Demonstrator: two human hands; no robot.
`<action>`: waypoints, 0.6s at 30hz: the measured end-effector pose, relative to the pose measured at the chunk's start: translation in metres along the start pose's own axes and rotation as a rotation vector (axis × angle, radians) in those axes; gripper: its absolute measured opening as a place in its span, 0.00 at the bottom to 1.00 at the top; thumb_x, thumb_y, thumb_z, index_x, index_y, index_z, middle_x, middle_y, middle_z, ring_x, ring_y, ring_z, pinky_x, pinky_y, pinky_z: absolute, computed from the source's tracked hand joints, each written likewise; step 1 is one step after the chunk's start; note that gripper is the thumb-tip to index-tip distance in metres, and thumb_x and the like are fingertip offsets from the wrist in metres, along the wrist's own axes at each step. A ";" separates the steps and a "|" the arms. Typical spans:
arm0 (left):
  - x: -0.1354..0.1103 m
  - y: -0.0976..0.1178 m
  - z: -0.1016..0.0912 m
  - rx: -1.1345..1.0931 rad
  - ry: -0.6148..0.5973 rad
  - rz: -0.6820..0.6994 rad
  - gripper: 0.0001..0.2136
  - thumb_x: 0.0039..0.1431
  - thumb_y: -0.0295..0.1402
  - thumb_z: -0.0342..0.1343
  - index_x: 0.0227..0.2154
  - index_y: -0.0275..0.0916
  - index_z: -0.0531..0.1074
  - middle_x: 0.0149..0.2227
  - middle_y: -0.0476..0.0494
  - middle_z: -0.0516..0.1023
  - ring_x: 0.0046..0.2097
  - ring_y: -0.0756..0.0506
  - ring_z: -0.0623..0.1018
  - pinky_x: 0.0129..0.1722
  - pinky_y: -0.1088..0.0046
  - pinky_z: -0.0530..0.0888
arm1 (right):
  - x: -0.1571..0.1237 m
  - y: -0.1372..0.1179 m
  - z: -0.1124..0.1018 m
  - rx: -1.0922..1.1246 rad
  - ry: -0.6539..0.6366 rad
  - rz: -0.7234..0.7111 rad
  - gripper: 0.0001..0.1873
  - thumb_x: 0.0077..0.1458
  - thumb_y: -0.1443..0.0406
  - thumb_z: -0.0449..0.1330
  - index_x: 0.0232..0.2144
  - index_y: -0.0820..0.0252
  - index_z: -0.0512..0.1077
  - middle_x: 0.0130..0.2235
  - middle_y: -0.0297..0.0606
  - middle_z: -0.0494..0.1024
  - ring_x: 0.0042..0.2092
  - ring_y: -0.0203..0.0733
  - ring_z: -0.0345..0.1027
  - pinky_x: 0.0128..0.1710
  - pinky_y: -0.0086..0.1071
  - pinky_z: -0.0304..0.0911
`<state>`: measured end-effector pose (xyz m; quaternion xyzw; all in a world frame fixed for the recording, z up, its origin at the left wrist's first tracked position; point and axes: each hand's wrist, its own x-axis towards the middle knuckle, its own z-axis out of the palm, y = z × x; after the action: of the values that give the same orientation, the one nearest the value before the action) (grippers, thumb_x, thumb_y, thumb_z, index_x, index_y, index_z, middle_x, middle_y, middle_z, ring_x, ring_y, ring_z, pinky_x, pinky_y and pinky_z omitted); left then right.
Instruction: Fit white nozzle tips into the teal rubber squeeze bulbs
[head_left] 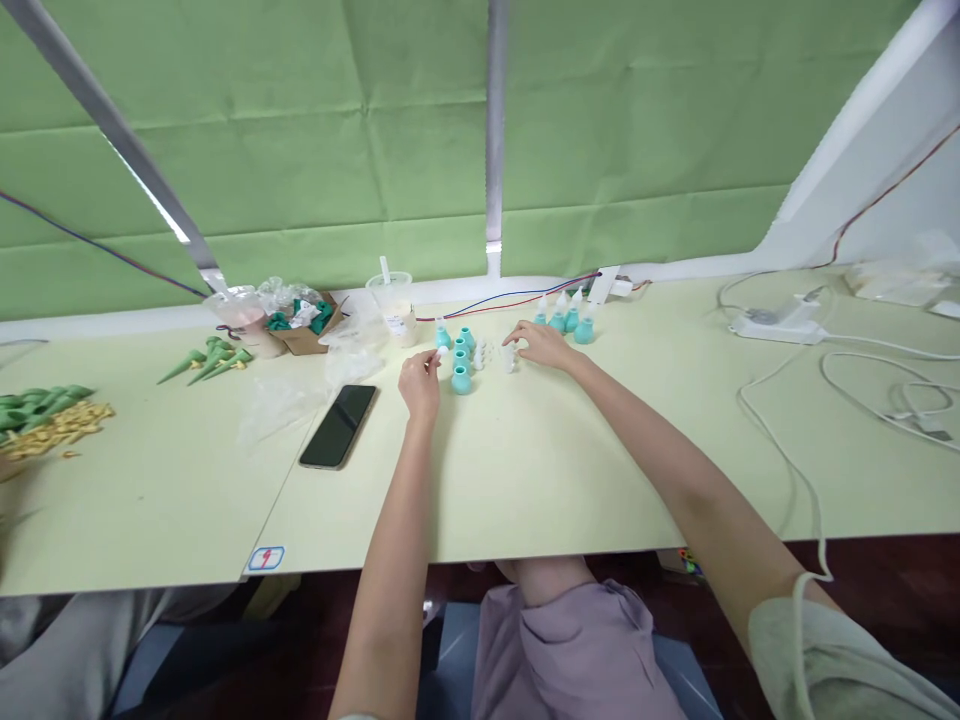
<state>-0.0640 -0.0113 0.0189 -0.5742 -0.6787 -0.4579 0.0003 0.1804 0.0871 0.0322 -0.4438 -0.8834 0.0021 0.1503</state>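
My left hand (420,385) is closed in a pinch, with a small white piece (442,351) at its fingertips. Just right of it stands a short row of turquoise rubber bulbs (461,380) with open necks. A turquoise bulb with a white tip (442,335) stands behind that hand. My right hand (538,346) reaches over small white nozzle-like pieces (510,360), its fingers curved and apart, nothing visibly gripped. More white pieces (480,355) stand between the hands. Behind the right hand are several turquoise bulbs fitted with pointed white nozzles (583,328).
A black phone (339,427) lies left of my left arm. Farther left are clear plastic bags (289,395), a cardboard box (307,338), drink cups (394,305), green cone-shaped pieces (214,360) and yellow bits (64,428). A power strip (780,322) and white cables lie right.
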 end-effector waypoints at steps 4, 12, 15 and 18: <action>0.000 0.000 0.001 0.010 -0.003 0.002 0.11 0.61 0.32 0.48 0.39 0.41 0.75 0.33 0.47 0.79 0.38 0.45 0.74 0.39 0.71 0.66 | 0.001 0.005 -0.001 -0.027 -0.032 -0.030 0.13 0.51 0.65 0.58 0.41 0.53 0.74 0.44 0.36 0.73 0.44 0.43 0.67 0.38 0.30 0.54; 0.001 -0.001 0.004 -0.002 -0.010 0.006 0.10 0.61 0.32 0.48 0.39 0.42 0.75 0.33 0.46 0.78 0.39 0.45 0.73 0.39 0.71 0.66 | 0.000 0.011 -0.004 0.038 -0.050 -0.069 0.20 0.49 0.63 0.63 0.47 0.50 0.72 0.47 0.36 0.71 0.43 0.42 0.67 0.40 0.30 0.55; 0.000 -0.001 0.004 -0.009 -0.008 -0.002 0.10 0.61 0.32 0.49 0.38 0.42 0.75 0.32 0.46 0.78 0.38 0.45 0.73 0.38 0.71 0.66 | 0.002 0.008 -0.006 0.038 -0.051 -0.100 0.12 0.50 0.64 0.62 0.40 0.52 0.76 0.45 0.37 0.71 0.44 0.41 0.66 0.40 0.29 0.56; 0.000 -0.001 0.004 -0.009 -0.009 -0.001 0.11 0.61 0.33 0.48 0.39 0.42 0.75 0.32 0.46 0.78 0.38 0.46 0.73 0.38 0.71 0.66 | 0.002 0.010 -0.010 0.034 -0.060 -0.098 0.09 0.50 0.64 0.62 0.37 0.54 0.77 0.44 0.37 0.71 0.44 0.42 0.66 0.40 0.30 0.56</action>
<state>-0.0628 -0.0087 0.0163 -0.5760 -0.6766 -0.4586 -0.0055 0.1900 0.0935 0.0408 -0.3971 -0.9081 0.0231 0.1311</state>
